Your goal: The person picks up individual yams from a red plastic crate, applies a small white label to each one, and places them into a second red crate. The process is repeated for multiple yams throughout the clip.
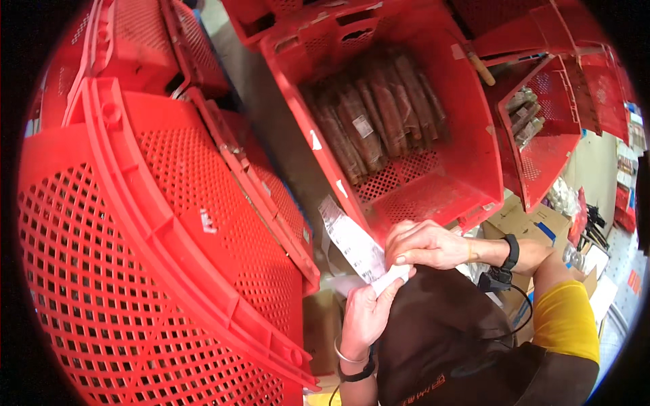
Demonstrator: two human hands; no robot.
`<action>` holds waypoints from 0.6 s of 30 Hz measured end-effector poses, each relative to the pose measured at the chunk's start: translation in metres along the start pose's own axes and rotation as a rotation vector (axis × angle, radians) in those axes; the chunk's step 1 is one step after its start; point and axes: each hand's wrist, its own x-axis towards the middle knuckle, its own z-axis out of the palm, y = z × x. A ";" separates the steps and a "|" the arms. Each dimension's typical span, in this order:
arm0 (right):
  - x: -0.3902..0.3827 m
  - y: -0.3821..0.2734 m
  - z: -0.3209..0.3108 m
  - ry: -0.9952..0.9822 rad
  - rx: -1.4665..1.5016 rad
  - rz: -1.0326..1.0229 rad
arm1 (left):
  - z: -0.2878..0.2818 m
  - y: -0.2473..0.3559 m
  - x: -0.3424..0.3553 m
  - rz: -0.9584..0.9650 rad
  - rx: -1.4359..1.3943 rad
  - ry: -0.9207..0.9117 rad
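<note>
A long white strip of printed labels [351, 245] is between my two hands, its free end reaching up and left toward the red crate's near corner. My left hand [365, 317] is closed round the folded lower part, thumb on top. From the right, my right hand [430, 245] pinches the strip just above it, fingers curled. Just beyond the hands stands an open red crate [467, 183]. A row of long brown bundles in clear plastic [389, 111] lies inside it, and one bundle carries a small white label [363, 126].
Large perforated red crates [223, 223] fill the left side. At the right, another red crate [552, 149] holds several wrapped bundles [525, 118]. Cardboard boxes [525, 227] stand beyond my right forearm. A cable runs from a device on my right wrist.
</note>
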 end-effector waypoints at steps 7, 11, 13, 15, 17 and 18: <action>0.060 0.127 -0.109 0.862 -0.223 0.093 | 0.026 -0.023 0.011 -0.148 -0.418 -0.045; 0.080 0.209 -0.187 0.813 -1.656 0.143 | 0.037 -0.021 0.015 -0.101 -0.506 0.014; 0.075 0.231 -0.182 0.669 -1.856 0.292 | 0.033 -0.030 0.016 -0.044 -0.442 0.094; 0.066 0.234 -0.148 0.632 -1.857 0.301 | 0.027 -0.024 0.021 -0.051 -0.351 0.210; 0.064 0.183 -0.102 0.593 -1.507 0.268 | 0.017 -0.015 0.013 -0.108 -0.396 0.331; 0.057 0.138 -0.085 0.587 -1.347 0.121 | 0.017 -0.016 0.012 -0.125 -0.405 0.403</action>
